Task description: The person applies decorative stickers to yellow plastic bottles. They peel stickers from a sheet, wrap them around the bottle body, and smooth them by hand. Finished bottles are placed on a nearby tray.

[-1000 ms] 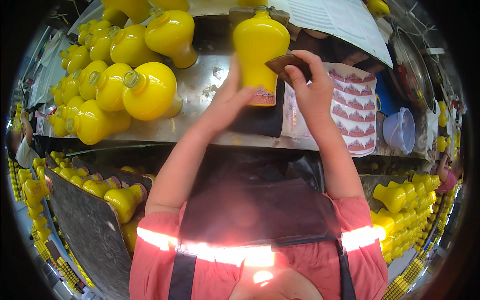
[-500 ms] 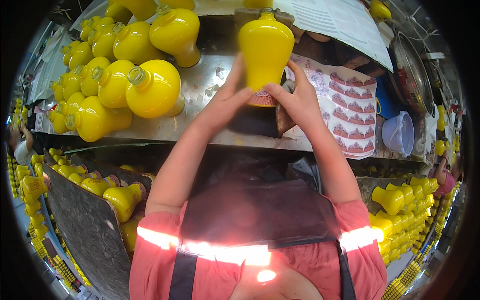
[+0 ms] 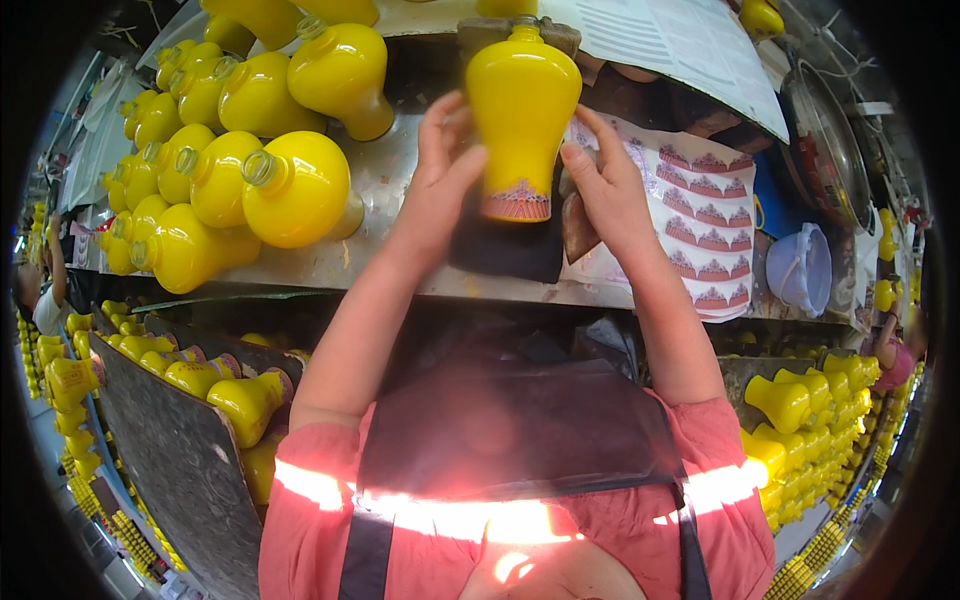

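The yellow bottle [image 3: 523,120] lay between the person's two hands, its neck toward a brown block [image 3: 474,37] at the far side and its foot toward the person, just above a dark cloth [image 3: 508,250] on the metal table [image 3: 400,135]. The left hand [image 3: 440,172] was loosely curved, thumb and fingers apart at the bottle's left side; whether it touched the glass could not be told. The right hand [image 3: 610,188] stood at the other side, its thumb near the bottle; a brown scraper [image 3: 579,228] showed below it, but its grip on that was hidden.

A patterned band [image 3: 519,202] sat around the visible front of the foot and looked to be in place, while the body above it was plain. The hidden back could not be judged. The printed sheet [image 3: 735,215] on the right carried many similar bands, seemingly unused, and the yellow bottles [image 3: 300,190] at the left showed no band on their visible parts. Below the table, some racked bottles [image 3: 245,402] had patterned ends, apparently done.
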Demonstrator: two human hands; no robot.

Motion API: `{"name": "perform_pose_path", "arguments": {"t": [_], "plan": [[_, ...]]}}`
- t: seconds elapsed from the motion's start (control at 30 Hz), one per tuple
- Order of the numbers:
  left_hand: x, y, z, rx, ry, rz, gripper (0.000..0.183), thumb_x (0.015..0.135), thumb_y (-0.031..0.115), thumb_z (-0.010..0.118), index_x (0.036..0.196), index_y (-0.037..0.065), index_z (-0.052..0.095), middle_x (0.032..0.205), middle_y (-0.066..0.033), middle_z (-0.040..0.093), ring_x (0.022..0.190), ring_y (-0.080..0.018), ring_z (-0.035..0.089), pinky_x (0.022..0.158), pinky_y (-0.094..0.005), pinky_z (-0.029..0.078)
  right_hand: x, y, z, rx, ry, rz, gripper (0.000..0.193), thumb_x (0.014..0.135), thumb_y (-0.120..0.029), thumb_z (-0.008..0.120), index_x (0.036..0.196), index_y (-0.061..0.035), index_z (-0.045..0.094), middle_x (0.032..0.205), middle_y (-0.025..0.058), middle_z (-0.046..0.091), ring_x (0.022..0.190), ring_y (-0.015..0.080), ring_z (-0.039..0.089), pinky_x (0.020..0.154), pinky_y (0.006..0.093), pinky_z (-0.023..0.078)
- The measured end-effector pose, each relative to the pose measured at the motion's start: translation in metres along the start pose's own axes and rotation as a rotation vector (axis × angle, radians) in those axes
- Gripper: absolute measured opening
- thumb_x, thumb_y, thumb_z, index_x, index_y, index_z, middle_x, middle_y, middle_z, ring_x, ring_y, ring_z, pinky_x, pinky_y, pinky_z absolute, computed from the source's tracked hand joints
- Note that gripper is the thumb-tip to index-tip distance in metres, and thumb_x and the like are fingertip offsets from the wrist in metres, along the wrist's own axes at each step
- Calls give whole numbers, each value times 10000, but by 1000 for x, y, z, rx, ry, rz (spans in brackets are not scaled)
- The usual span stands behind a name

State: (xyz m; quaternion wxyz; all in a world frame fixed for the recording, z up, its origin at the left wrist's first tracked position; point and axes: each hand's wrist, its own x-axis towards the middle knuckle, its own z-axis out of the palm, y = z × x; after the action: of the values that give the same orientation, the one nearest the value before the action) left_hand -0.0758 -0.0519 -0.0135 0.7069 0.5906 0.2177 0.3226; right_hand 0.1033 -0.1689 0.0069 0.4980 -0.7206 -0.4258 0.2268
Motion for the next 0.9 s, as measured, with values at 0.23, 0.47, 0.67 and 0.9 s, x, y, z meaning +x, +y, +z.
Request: {"name": "perform_pose_path", "arguments": {"t": [0.23,0.47,0.67,0.9], "plan": [[36,-6,19,203,-8,99,806,1073,238,513,1663,155,-30,1628,-136,292,1466,-248,335,1198,-352,297,11,-28,-2,-253,-10,-29,692,938,-333,678,1514,-31,442,1086,238,690,928,328,704,828,382,539],[28,3,30,-195,50,-192,874,963,150,611,1637,57,62,1496,-176,452,1336,-283,508,1117,-402,428,-24,-136,-11,-418,-301,-938,127,754,-56,662,878,-39,673,665,131,616,490,237,570,415,392,434],[30,-3,20,-69,19,-86,765,909,114,616,1586,36,268,1504,-143,454,1380,-254,462,1165,-393,364,-66,-195,0,171,-759,-954,135,842,-130,601,881,-7,639,643,143,581,503,243,568,437,394,433],[29,-16,16,-1,57,-73,782,907,116,611,1597,25,253,1513,-150,449,1402,-263,439,1182,-391,333,-68,-185,-34,249,-863,-523,192,941,-175,543,970,-13,642,738,139,613,635,275,657,541,415,528]]}}
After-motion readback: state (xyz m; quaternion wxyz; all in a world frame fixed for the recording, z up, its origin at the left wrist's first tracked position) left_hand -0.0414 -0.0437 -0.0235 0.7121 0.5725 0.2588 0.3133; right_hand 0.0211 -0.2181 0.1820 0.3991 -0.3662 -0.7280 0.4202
